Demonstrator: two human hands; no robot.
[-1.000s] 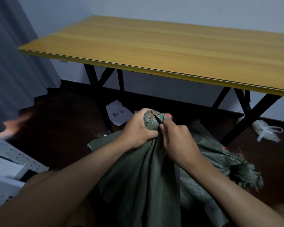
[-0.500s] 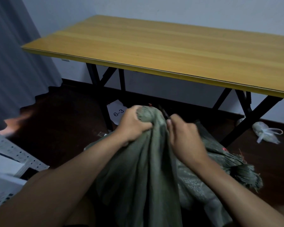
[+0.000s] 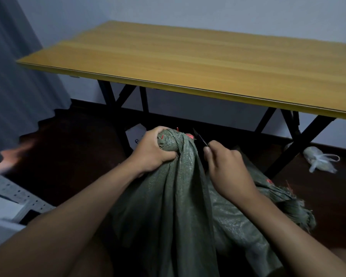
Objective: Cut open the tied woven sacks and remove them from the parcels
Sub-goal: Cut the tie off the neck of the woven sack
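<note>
Since before, the right hand (image 3: 226, 166) has drawn its blade (image 3: 200, 137) clear of the knot; the left hand's (image 3: 154, 150) grip clenches the sack (image 3: 178, 196) neck. Beyond both: desk (image 3: 188, 62); a second sack (image 3: 268, 200) lies right.

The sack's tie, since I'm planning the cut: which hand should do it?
Right. The right hand holds the blade beside the red tie, while the left hand grips the sack's neck, steadying it.

Coarse woven green sack (image 3: 174, 196), smooth wood-grain table (image 3: 188, 62), thin dark blade (image 3: 200, 139).
</note>
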